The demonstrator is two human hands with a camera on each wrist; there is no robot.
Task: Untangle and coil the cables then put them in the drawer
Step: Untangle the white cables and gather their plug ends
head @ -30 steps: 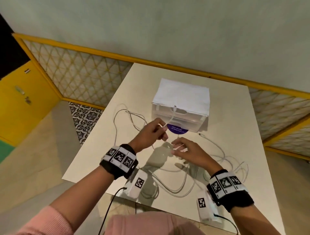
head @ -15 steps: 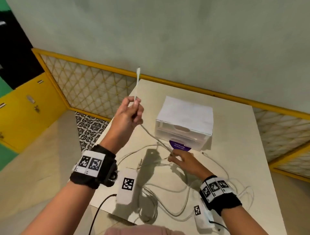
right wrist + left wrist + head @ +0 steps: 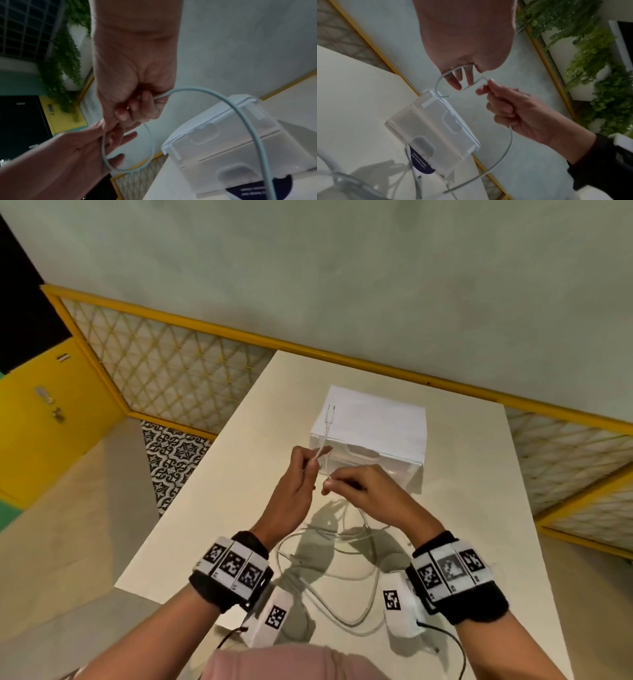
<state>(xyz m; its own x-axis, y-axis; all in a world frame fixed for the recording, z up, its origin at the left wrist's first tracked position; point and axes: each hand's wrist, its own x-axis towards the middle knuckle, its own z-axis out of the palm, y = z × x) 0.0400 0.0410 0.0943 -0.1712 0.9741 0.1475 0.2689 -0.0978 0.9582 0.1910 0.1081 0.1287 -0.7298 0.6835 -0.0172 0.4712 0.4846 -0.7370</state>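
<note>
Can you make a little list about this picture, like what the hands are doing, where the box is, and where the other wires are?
left hand: left hand pinches the white cable near its plug end, which sticks up
right hand: right hand pinches the same cable a bit further along
loop: a small loop of cable hangs between the two hands
drawer box: clear plastic drawer box on the table, behind the hands, drawers shut
other wires: more cables lie loose and tangled on the table under the wrists
done yet: nothing is seen in the drawers
</note>
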